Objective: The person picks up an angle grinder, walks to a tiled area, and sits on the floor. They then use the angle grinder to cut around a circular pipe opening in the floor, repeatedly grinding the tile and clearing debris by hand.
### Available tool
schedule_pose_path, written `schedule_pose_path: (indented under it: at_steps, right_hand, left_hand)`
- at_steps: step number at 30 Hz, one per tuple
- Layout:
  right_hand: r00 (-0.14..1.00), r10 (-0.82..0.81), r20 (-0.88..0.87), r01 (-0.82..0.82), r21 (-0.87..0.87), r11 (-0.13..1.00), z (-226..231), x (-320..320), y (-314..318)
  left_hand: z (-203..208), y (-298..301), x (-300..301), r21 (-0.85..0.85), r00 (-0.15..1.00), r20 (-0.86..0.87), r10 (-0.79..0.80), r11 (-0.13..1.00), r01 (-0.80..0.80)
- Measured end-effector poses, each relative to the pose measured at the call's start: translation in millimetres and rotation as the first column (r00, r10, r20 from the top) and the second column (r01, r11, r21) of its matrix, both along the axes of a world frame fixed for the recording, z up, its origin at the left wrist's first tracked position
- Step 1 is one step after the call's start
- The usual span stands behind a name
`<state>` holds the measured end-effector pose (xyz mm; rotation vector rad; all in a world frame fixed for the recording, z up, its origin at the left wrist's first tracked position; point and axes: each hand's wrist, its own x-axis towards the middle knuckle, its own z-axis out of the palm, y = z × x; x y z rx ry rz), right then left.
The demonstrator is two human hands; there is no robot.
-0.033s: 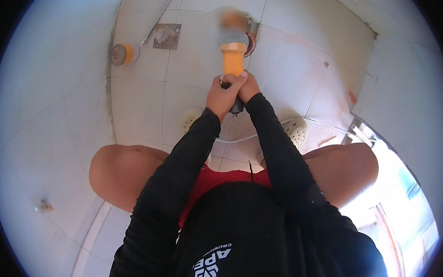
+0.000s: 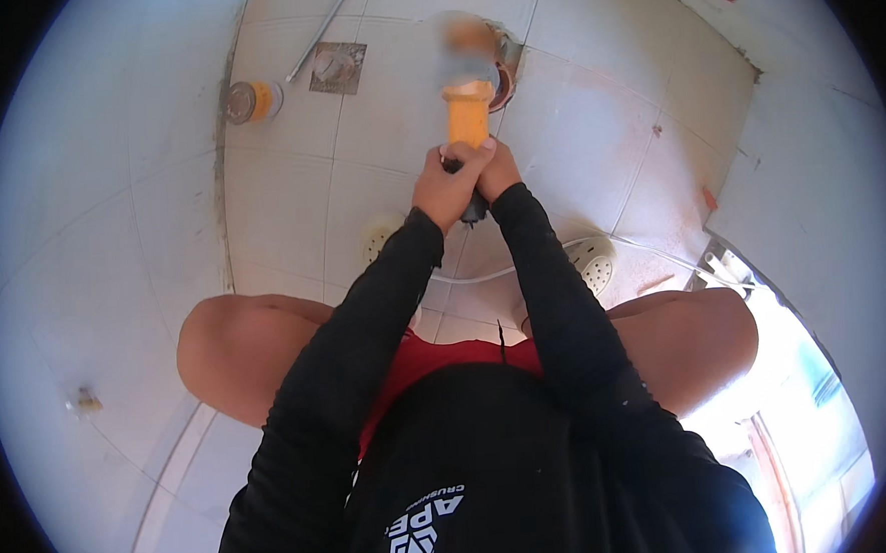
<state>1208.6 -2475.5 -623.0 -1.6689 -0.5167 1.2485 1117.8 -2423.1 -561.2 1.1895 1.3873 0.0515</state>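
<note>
Both my hands are wrapped round the body of a yellow and black angle grinder (image 2: 468, 120), which points away from me. My left hand (image 2: 444, 189) grips it from the left, close to the dark rear end. From the right, my right hand (image 2: 499, 171) closes on it, the two hands touching. The grinder's far end is blurred, so its disc cannot be made out clearly. It is at a round reddish-brown pipe opening (image 2: 500, 88) in a broken hole in the tiles.
A square floor drain (image 2: 338, 69), a yellow-banded can (image 2: 254, 102) and a thin metal rod (image 2: 325, 30) lie to the far left. A white cable (image 2: 662, 253) crosses the tiled floor by my shoes (image 2: 592, 264). Walls stand on both sides; pipe pieces (image 2: 728, 266) lie at right.
</note>
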Motion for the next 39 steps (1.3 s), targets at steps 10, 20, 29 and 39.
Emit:
schedule_pose_path:
  at_steps: [10,20,29,39]
  right_hand:
    - [0.884,-0.307,-0.352,0.344,0.047,0.938,-23.8,-23.0,41.4]
    - [0.997,-0.050,0.060,0.041,0.136,0.990,-35.4,55.7,-5.2]
    - [0.983,-0.022,0.183,0.016,0.038,0.999,-34.0,49.2,-24.5]
    - [0.677,0.178,0.714,0.018,-0.259,0.966,-7.1,43.1,-16.0]
  left_hand:
    - [-3.4,59.9,5.0,-0.107,0.941,0.147,-0.306,0.940,0.323]
    - [-35.8,-2.5,44.8,0.054,0.962,0.234,-0.143,0.990,0.134]
    - [-62.7,-20.0,51.8,-0.008,0.989,0.150,0.004,1.000,-0.003]
    - [-58.9,-38.3,55.5,-0.023,0.910,0.232,0.345,0.937,-0.349]
